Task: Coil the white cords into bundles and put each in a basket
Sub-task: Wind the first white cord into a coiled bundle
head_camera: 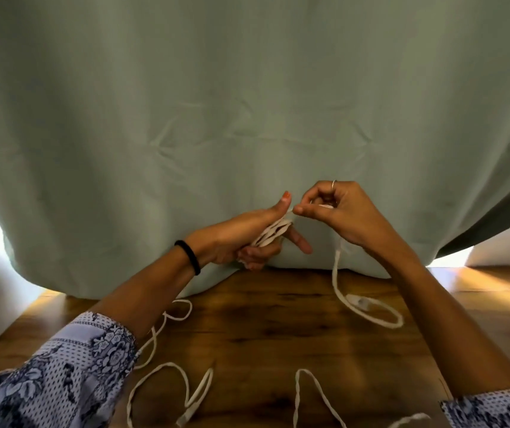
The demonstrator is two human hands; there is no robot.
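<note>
My left hand (241, 234) is held above the table's far edge with several loops of white cord (270, 234) wound around its fingers, thumb up. My right hand (337, 214) pinches the same cord beside the left thumb. From the right hand the cord hangs down and ends in a loop (371, 310) lying on the wooden table (263, 329). More loose white cord (167, 332) trails under my left forearm, and further strands (198, 393) lie at the near edge. No basket is in view.
A pale green curtain (247, 103) hangs right behind the table and fills the background. Bright light shows at its lower left and right. Patterned blue sleeves cover both my upper forearms; a black band sits on my left wrist.
</note>
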